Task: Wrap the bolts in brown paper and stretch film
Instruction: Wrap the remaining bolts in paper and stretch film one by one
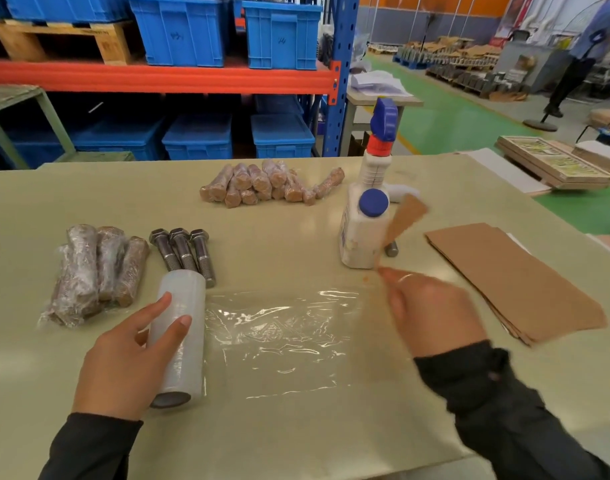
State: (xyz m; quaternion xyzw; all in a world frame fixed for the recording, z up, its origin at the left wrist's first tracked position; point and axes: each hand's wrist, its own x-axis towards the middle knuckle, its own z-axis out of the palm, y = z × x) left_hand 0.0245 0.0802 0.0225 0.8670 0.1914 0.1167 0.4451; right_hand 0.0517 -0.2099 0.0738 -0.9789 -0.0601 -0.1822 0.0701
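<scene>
My left hand grips the roll of stretch film lying on the table. A sheet of film is pulled out flat to the roll's right. My right hand pinches a blurred strip of brown paper that stands up above the film's right edge. Three bare bolts lie side by side just beyond the roll. A stack of brown paper sheets lies to the right. One more bolt end shows behind the strip.
Film-wrapped bundles lie at the left, and a pile of paper-wrapped bolts at the table's far middle. A white bottle with a blue cap and a spray bottle stand beside my right hand. A person stands far right.
</scene>
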